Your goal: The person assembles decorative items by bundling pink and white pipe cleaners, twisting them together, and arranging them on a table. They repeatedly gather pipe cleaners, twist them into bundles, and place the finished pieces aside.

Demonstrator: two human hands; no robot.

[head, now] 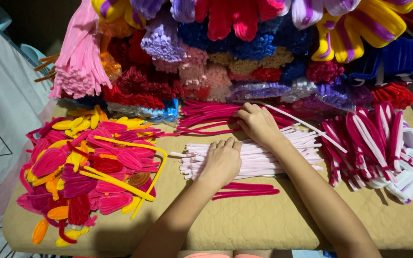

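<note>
A loose bundle of pale pink pipe cleaners (264, 155) lies across the middle of a tan quilted table (244, 224). My left hand (222, 161) rests palm down on the bundle's left part, fingers curled over the stems. My right hand (258, 123) sits just beyond it, fingers bent and pinching at stems where the pale pink ones meet a spread of magenta pipe cleaners (206, 117). A long white stem (307, 125) runs from under that hand toward the right. A few more magenta stems (247, 190) lie near my left wrist.
At left lies a heap of bent pink, red, yellow and orange petal shapes (89, 165). At right, folded magenta-and-white loops (378, 143). Bundles of pipe cleaners in many colours (244, 52) pile along the back, with a hanging pink bunch (80, 57).
</note>
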